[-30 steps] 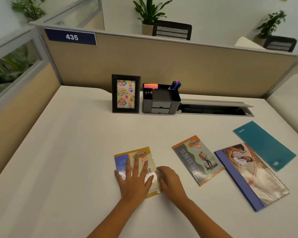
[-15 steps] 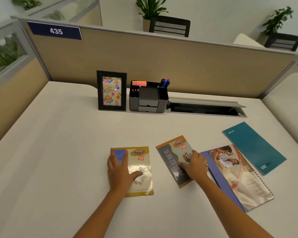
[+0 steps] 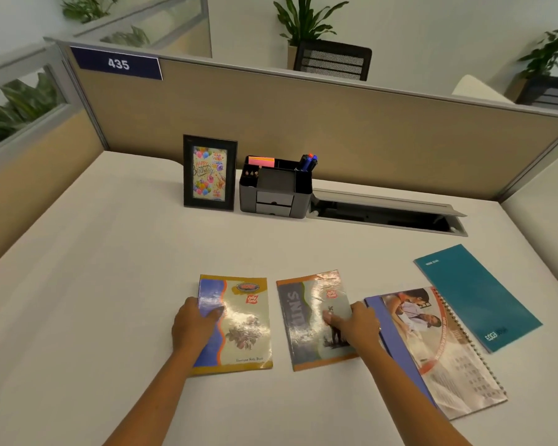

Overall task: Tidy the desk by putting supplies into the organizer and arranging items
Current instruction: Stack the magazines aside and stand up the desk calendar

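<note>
Two thin exercise notebooks lie side by side on the white desk (image 3: 110, 284). My left hand (image 3: 192, 328) grips the spine edge of the yellow-bordered notebook (image 3: 242, 326), thumb on its cover. The fingers of my right hand (image 3: 360, 323) lie flat on the right side of the grey-and-orange notebook (image 3: 306, 323). A spiral-bound notebook (image 3: 438, 355) with a photo cover lies right of my right hand, and a teal booklet (image 3: 477, 294) lies beyond it. The dark grey organizer (image 3: 274, 194) stands at the back, holding pink sticky notes and blue pens.
A black photo frame (image 3: 209, 172) with a birthday card stands left of the organizer. An open cable trough (image 3: 384, 215) runs along the back right. A beige partition (image 3: 303, 123) walls the desk's far side and left.
My right hand left the yellow-bordered notebook and moved onto the grey-and-orange one, which has turned from slanted to nearly upright. My left hand slid to the yellow-bordered notebook's left edge.
</note>
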Demonstrator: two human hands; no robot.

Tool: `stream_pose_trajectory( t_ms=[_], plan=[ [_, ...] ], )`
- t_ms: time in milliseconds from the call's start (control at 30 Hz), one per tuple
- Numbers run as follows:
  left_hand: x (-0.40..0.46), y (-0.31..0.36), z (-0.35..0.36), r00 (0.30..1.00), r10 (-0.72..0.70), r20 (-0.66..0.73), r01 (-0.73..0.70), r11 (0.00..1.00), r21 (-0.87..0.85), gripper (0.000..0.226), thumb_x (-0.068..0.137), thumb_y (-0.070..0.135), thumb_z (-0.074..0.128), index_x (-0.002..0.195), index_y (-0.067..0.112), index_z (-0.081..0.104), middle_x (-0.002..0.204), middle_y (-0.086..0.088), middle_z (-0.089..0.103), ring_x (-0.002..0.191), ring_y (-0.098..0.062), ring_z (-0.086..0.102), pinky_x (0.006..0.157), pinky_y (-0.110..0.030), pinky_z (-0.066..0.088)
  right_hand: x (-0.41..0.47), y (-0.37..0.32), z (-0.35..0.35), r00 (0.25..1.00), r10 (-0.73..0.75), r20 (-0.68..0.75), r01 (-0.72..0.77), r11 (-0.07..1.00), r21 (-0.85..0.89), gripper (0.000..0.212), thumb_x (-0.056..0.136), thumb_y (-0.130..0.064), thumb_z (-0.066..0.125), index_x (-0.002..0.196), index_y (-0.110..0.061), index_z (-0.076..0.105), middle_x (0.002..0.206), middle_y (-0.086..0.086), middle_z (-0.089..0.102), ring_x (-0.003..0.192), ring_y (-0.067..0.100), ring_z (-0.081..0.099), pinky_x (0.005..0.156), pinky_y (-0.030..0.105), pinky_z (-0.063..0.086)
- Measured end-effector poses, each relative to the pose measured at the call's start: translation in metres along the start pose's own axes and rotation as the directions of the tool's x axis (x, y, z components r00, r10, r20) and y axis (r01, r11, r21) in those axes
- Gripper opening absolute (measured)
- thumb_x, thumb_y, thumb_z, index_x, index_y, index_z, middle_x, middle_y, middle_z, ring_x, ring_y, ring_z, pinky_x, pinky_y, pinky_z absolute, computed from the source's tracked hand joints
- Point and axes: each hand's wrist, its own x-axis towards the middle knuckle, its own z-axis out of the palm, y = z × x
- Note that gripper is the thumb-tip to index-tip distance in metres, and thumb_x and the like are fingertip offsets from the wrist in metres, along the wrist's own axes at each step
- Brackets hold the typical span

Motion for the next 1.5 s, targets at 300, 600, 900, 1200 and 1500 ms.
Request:
stream_pose_trajectory(
  t_ms=[300, 600, 900, 1200, 1500],
  plan=[
    [-0.011, 0.002, 0.011, 1.000, -0.030, 0.000, 0.029, 0.961, -0.276, 0.021, 0.096, 0.020, 0.046, 0.083, 0.006, 0.053, 0.074, -0.006, 0.053, 0.074, -0.026, 0.049, 0.064, -0.033, 0.037, -0.021, -0.022, 0.005, 0.999, -0.024, -0.046, 0.046, 0.817, 0.575, 0.024, 0.093, -0.022, 0.050, 0.114, -0.010, 0.050, 0.106, 0.011, 0.062, 0.095, 0.026, 0.059, 0.077, 0.036, 0.049],
    [-0.020, 0.015, 0.032, 0.968, 0.008, 0.252, 0.108, 0.891, -0.441, 0.021, 0.087, 0.027, 0.064, 0.101, 0.012, 0.060, 0.095, -0.007, 0.069, 0.087, -0.022, 0.066, 0.076, -0.035, 0.054, -0.054, -0.052, 0.065, 0.981, -0.186, 0.061, 0.149, 0.912, 0.382, 0.022, 0.092, -0.015, 0.048, 0.112, -0.011, 0.057, 0.107, 0.008, 0.058, 0.100, 0.024, 0.058, 0.084, 0.032, 0.050],
    [-0.029, 0.065, 0.019, 0.962, 0.206, 0.178, -0.041, 0.755, -0.655, 0.023, 0.092, 0.025, 0.055, 0.115, 0.023, 0.053, 0.108, 0.001, 0.066, 0.097, -0.017, 0.065, 0.079, -0.036, 0.056, -0.045, -0.062, 0.017, 0.911, -0.275, 0.306, -0.006, 0.735, 0.678, 0.044, 0.082, -0.027, 0.069, 0.118, -0.020, 0.045, 0.116, 0.002, 0.063, 0.100, 0.015, 0.064, 0.084, 0.035, 0.055],
    [-0.035, 0.067, 0.019, 0.839, 0.543, 0.045, -0.508, 0.809, -0.295, 0.029, 0.095, 0.003, 0.043, 0.102, 0.030, 0.037, 0.104, 0.006, 0.055, 0.088, -0.003, 0.059, 0.067, -0.004, 0.046, -0.046, -0.059, 0.013, 0.901, -0.413, -0.135, 0.420, 0.747, 0.516, 0.042, 0.085, -0.004, 0.063, 0.122, -0.015, 0.047, 0.112, -0.005, 0.058, 0.100, 0.012, 0.056, 0.073, -0.002, 0.042],
    [-0.012, 0.046, 0.034, 0.868, 0.469, 0.164, -0.446, 0.881, -0.157, 0.022, 0.096, 0.014, 0.047, 0.118, 0.011, 0.042, 0.111, 0.004, 0.056, 0.096, -0.014, 0.057, 0.076, -0.017, 0.045, -0.028, -0.051, 0.020, 0.909, -0.417, 0.005, 0.370, 0.811, 0.454, 0.040, 0.090, -0.003, 0.053, 0.126, -0.014, 0.042, 0.122, 0.001, 0.058, 0.109, 0.017, 0.056, 0.072, 0.004, 0.045]
  ],
)
